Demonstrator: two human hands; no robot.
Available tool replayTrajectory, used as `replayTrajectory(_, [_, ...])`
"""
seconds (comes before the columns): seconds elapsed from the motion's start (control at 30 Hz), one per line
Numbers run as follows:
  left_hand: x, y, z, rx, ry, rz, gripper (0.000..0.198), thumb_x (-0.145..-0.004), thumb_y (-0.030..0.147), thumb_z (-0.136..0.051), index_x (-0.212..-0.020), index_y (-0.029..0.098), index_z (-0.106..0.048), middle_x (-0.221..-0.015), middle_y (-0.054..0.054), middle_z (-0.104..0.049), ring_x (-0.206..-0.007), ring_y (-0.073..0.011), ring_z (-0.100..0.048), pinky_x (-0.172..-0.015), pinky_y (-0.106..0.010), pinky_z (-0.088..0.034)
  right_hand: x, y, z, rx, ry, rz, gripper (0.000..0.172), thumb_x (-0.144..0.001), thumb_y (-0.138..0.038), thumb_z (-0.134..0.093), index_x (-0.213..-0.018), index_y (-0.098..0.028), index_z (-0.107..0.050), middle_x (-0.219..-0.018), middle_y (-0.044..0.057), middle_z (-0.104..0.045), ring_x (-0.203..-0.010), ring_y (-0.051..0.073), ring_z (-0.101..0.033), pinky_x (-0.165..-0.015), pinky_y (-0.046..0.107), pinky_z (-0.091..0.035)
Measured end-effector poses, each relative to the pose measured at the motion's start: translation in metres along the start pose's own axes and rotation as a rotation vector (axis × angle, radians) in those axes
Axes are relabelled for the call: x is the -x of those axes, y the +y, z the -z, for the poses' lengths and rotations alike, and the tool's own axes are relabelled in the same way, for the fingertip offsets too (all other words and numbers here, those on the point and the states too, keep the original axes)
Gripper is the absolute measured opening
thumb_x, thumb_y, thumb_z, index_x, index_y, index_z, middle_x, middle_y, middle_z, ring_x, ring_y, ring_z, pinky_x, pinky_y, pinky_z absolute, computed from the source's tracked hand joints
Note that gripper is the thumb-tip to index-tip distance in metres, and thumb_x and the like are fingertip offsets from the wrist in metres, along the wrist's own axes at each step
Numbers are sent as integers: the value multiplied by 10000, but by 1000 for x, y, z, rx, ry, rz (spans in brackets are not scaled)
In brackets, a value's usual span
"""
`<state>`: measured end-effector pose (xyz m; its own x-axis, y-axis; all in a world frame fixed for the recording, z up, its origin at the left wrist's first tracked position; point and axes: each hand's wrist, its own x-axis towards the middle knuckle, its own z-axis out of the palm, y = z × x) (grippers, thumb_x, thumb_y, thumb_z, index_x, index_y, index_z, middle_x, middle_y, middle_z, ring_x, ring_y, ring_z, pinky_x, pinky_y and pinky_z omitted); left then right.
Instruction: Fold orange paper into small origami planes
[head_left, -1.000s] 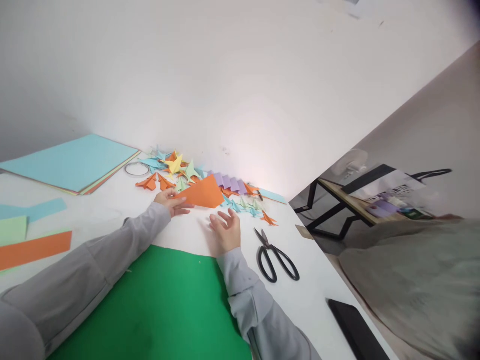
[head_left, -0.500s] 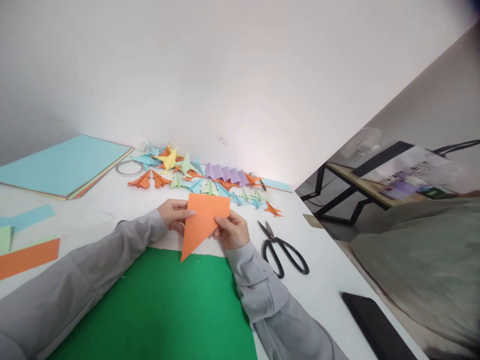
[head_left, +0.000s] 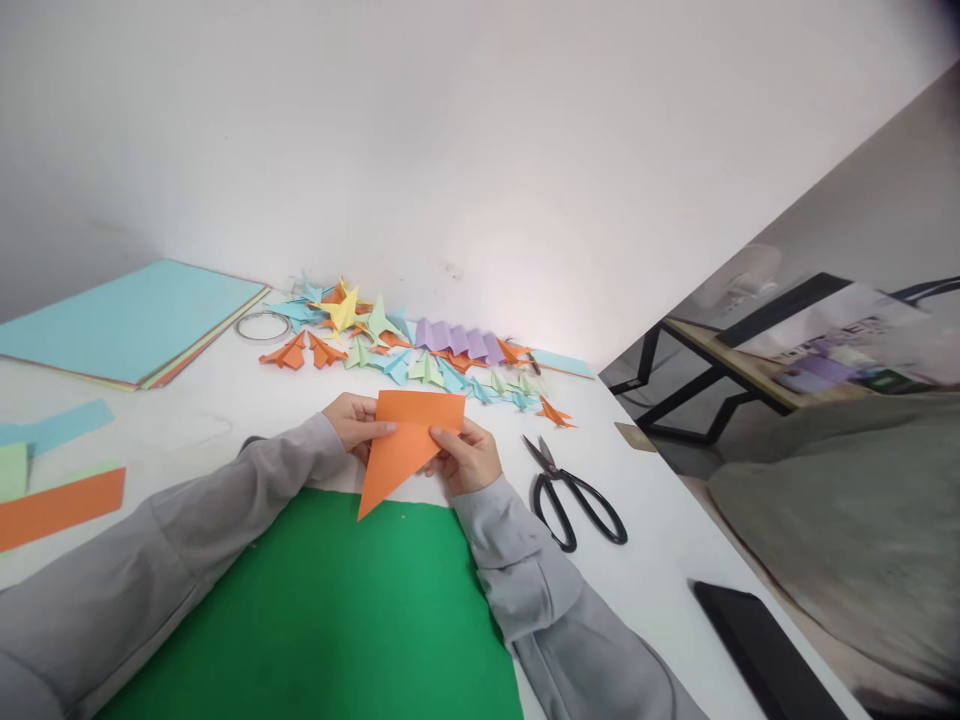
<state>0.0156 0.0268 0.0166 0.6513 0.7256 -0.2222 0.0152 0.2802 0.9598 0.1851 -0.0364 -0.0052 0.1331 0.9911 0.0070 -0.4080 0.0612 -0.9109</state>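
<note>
A folded orange paper triangle (head_left: pixel 401 445) is held upright over the far edge of a green sheet (head_left: pixel 322 610), its tip pointing down. My left hand (head_left: pixel 358 422) pinches the triangle's left upper edge. My right hand (head_left: pixel 469 458) grips its right side, with fingers curled over the paper. Both arms wear grey sleeves. Black scissors (head_left: pixel 574 492) lie shut on the white table (head_left: pixel 652 580), just right of my right hand.
Several folded paper figures (head_left: pixel 390 345) in orange, blue, yellow, green and purple lie along the wall. A stack of coloured sheets (head_left: pixel 127 325) and a wire ring (head_left: pixel 262 325) are at far left. Paper strips (head_left: pixel 56 500) lie left. A black phone (head_left: pixel 765 655) is near the table's right edge.
One second ago the orange paper lay by the figures under my left hand, with my right hand open. Both hands now hold it raised nearer me, over the green sheet.
</note>
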Motion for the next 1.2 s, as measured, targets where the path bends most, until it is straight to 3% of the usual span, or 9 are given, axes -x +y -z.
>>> replayTrajectory(0.3, [-1, -1, 0, 105, 9, 21, 565, -486, 323, -799, -986, 111, -643, -816, -102, -701, -696, -214, -664, -540, -266, -515, 2, -2, -1, 0, -12, -34, 240, -578, -252, -726, -757, -119, -638, -481, 20, -634, -375, 155, -595, -328, 201, -490])
replayTrajectory(0.63, [1, 7, 1, 268, -25, 108, 342, -592, 154, -737, -927, 123, -675, -667, -67, -696, -544, -142, -646, -457, -183, -484, 2, -2, 0, -31, 31, -6, 161, -563, -176, -728, -704, -135, -661, -480, 9, -636, -343, 108, -549, -324, 177, -464])
replayTrajectory(0.93, [-4, 7, 2, 316, 67, 141, 212, -633, 23, -631, -815, 105, -700, -586, -70, -678, -488, -141, -630, -429, -187, -480, 3, -5, 4, -87, -38, -92, 153, -553, -125, -724, -701, -130, -683, -570, 36, -677, -423, 113, -596, -428, 196, -518])
replayTrajectory(1.07, [-3, 7, 4, 304, 45, 126, 225, -633, 17, -623, -817, 120, -704, -596, -54, -677, -500, -121, -622, -454, -184, -480, 0, -3, 5, -92, -22, -118, 187, -521, -121, -724, -705, -137, -696, -486, 27, -651, -405, 133, -599, -405, 205, -511])
replayTrajectory(1.2, [-2, 8, 4, 271, 39, 116, 185, -639, 31, -599, -763, 114, -708, -559, -50, -659, -456, -104, -583, -423, -180, -442, 0, -5, 3, -36, -16, -124, 190, -557, -163, -681, -746, -148, -701, -407, 11, -612, -283, 125, -518, -262, 186, -396])
